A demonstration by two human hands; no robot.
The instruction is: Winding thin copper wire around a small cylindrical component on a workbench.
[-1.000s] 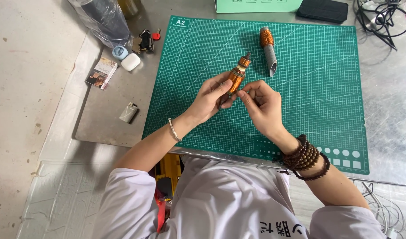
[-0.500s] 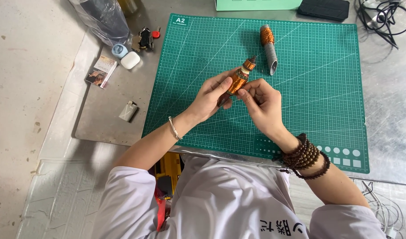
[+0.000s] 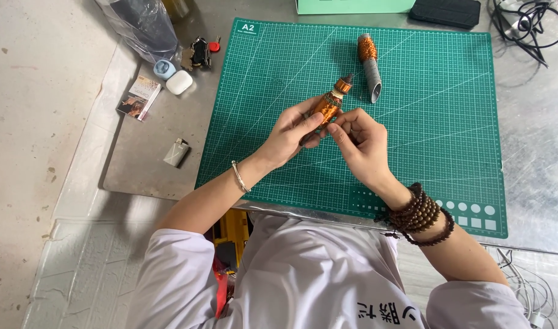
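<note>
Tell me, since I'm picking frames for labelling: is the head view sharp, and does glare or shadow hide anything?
Head view: sharp, even daylight; the left hand, right hand and copper-wound part are crisp. Soft shadows fall beside the second wound part on the green cutting mat. Mild sheen on the metal table hides nothing.

The desk [image 3: 534, 183] is bare sheet metal, dull grey and scuffed, with a soft sheen. On it lies a matt green cutting mat [image 3: 437, 152] of rubbery plastic. The small rotor [image 3: 327, 105] held in the hands is wound with glossy copper-coloured wire; a second wound piece [image 3: 368, 49] on the mat has the same shiny coil and sits in a matt grey sleeve [image 3: 372, 79]. The right wrist carries dark wooden beads [image 3: 420, 213], smooth and faintly polished; the left wears a thin bright metal bangle [image 3: 239, 176]. The shirt [image 3: 303, 280] is plain white cloth. A crinkled clear plastic bag [image 3: 142, 24] lies off to the side, near a smooth white plastic case [image 3: 179, 82].
</note>
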